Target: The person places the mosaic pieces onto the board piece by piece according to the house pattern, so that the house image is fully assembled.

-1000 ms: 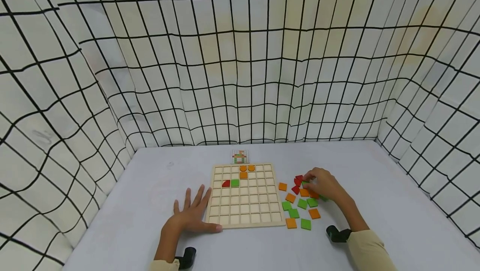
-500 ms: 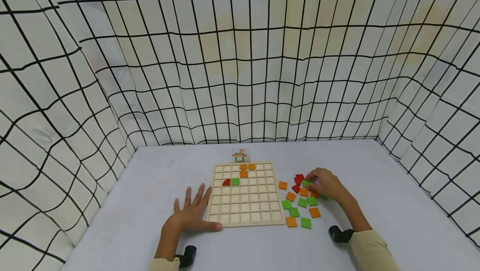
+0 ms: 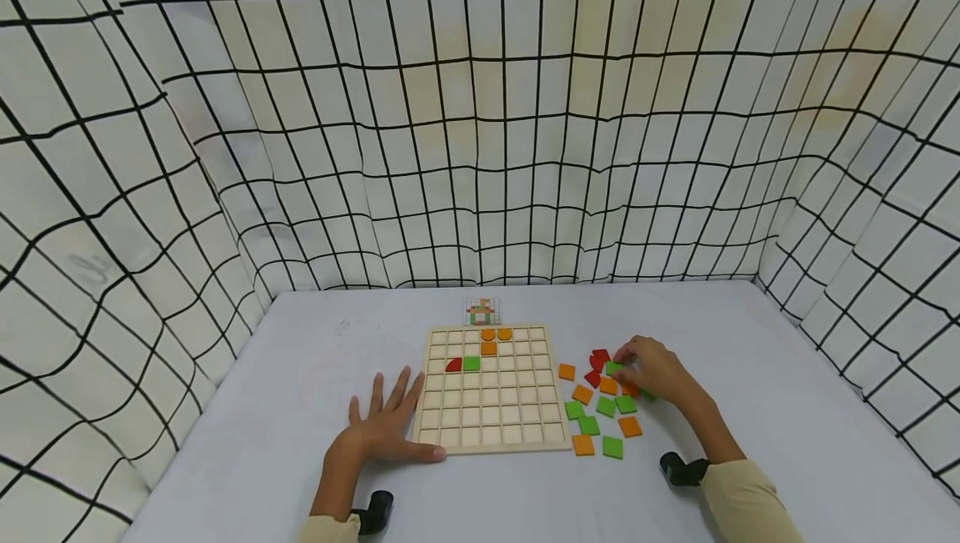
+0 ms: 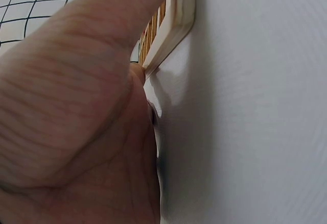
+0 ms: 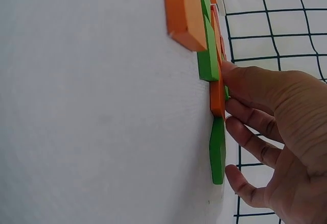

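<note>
A pale wooden grid board (image 3: pixel 480 419) lies on the table. It carries a red quarter-round tile (image 3: pixel 453 365), a green square tile (image 3: pixel 471 364), an orange square tile (image 3: pixel 489 349) and two orange round tiles (image 3: pixel 488 334). My left hand (image 3: pixel 382 430) rests at the board's near left corner, fingers spread along the side and thumb along the front edge. To the right, my right hand (image 3: pixel 654 369) pinches a green tile (image 3: pixel 613 368) between thumb and forefinger, over the loose pile. In the right wrist view its other fingers curve loosely beside an upper green tile (image 5: pixel 217 152).
Loose orange tiles (image 3: pixel 583 444), green tiles (image 3: pixel 612 448) and red tiles (image 3: pixel 592 379) are scattered right of the board. A small printed pattern card (image 3: pixel 482 310) lies behind it. White walls with black netting (image 3: pixel 525 143) enclose the table (image 3: pixel 247 443).
My right hand has drifted slightly right with the green tile, showing more of it. The left hand stays at the board's corner.
</note>
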`<state>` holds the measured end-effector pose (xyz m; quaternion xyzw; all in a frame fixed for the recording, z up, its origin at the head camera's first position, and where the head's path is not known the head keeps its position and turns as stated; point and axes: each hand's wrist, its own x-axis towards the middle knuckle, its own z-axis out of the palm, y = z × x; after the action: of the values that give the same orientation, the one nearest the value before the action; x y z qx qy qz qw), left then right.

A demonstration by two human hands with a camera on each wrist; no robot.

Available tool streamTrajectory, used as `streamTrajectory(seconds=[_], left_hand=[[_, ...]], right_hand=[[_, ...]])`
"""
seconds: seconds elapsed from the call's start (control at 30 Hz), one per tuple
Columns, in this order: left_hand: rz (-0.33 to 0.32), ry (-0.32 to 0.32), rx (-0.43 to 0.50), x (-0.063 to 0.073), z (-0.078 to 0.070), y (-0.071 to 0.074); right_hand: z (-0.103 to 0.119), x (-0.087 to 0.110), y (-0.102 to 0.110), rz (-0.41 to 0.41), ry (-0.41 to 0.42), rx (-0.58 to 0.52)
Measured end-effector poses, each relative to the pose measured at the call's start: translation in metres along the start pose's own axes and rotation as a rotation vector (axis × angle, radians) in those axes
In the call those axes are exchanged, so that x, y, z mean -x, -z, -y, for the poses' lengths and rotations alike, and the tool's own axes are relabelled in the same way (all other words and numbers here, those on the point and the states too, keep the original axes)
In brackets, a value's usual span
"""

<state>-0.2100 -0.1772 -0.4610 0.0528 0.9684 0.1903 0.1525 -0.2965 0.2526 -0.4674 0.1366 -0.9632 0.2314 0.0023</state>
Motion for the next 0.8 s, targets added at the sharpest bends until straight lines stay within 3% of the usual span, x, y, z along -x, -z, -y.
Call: streamTrajectory(seconds=[0.57,0.8], left_hand=[[0.009,0.003,0.017,0.0021,-0.0004,0.0001],[0.005,-0.001,0.014,0.0016,-0.0008,0.0009]], right_hand=[[-0.0051,0.0028,0.0004,0.004,-0.077,0.017],[-0.0028,0.0009,0.0019,0.000,-0.070,-0.003]])
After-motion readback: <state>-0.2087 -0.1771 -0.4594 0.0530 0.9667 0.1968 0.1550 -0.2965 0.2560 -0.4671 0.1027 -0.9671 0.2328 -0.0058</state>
